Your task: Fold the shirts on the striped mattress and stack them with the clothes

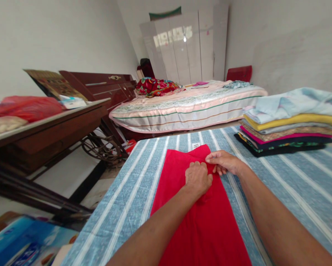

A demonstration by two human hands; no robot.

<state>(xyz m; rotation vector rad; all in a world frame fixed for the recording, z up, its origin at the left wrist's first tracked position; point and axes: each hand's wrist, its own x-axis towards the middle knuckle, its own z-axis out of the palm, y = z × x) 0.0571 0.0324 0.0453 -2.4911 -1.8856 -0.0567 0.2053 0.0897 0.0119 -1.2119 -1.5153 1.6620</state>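
A long red garment (179, 207) lies folded lengthwise on the blue-and-white striped cover in front of me; its exact kind does not show. My left hand (197, 179) presses on its upper part with fingers curled into the fabric. At the garment's upper right edge my right hand (223, 162) pinches the fabric between thumb and fingers. The far end of the garment has an uneven, overlapping edge. Its near end runs out of the bottom of the view.
A stack of folded clothes (289, 129) sits on the striped cover (129, 195) to the right. Beyond stands a bed (182, 114) with a floral bundle (156, 87). A wooden table (52, 133) with a red plastic bag (33, 108) is at left, a blue package (30, 240) below.
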